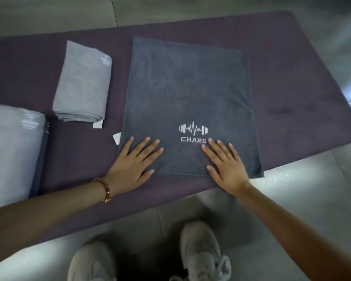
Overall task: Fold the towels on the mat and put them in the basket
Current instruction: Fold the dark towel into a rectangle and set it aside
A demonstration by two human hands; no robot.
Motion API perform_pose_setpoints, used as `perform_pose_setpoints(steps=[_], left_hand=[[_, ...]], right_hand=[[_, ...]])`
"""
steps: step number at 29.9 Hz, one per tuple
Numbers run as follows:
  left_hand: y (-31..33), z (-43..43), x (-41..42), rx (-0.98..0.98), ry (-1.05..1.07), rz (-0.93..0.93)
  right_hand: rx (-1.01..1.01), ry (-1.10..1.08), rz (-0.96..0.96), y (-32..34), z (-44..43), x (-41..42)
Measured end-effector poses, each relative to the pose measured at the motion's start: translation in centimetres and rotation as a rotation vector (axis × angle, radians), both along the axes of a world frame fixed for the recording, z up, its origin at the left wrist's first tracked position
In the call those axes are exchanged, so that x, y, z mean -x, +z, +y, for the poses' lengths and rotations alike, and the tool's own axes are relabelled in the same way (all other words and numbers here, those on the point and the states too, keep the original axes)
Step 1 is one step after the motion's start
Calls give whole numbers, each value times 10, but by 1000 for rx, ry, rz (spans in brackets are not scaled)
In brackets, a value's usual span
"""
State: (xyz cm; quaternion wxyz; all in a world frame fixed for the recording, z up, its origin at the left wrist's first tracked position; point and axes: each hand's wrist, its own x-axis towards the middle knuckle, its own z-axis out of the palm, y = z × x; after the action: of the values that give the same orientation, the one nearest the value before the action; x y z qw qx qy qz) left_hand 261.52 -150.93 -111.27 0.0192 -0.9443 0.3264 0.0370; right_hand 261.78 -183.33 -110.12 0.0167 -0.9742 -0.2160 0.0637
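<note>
**Two flat hands press a dark towel on a mat**

A dark grey terry towel (188, 94), rectangular with a white dumbbell logo, lies spread flat in the middle of a long purple mat (296, 78). The left hand (133, 166) and right hand (226, 167) rest on its near edge, fingers straight and spread, gripping nothing. The cloth looks soft, light and limp, so it would likely sag unless lifted by two corners. The near corners seem the best hold for folding. To its left lies a folded light grey towel (83, 84), and further left a pale stack of folded cloth (10, 151). Grey shoes (201, 252) stand on the floor. No basket is visible.
</note>
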Motion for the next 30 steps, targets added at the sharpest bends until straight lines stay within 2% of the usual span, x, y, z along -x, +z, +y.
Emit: perform_pose_setpoints(steps=[5,9,13,16,22,26,30], left_hand=[[0,22,1,-45,-120,44],[4,31,0,25,-259,8],[19,21,0,234,-333,-10],[23,6,1,223,-346,7],[23,-7,-2,205,-405,-20],[19,-14,-3,272,-335,108],[21,-17,-2,279,-303,127]], right_hand=[[43,-197,93,8,-63,21],[4,-284,18,12,-79,38],[-102,-63,-139,21,-56,40],[-136,130,-73,25,-26,30],[-90,367,31,15,26,16],[-190,290,147,22,36,10],[-271,65,225,25,49,14]])
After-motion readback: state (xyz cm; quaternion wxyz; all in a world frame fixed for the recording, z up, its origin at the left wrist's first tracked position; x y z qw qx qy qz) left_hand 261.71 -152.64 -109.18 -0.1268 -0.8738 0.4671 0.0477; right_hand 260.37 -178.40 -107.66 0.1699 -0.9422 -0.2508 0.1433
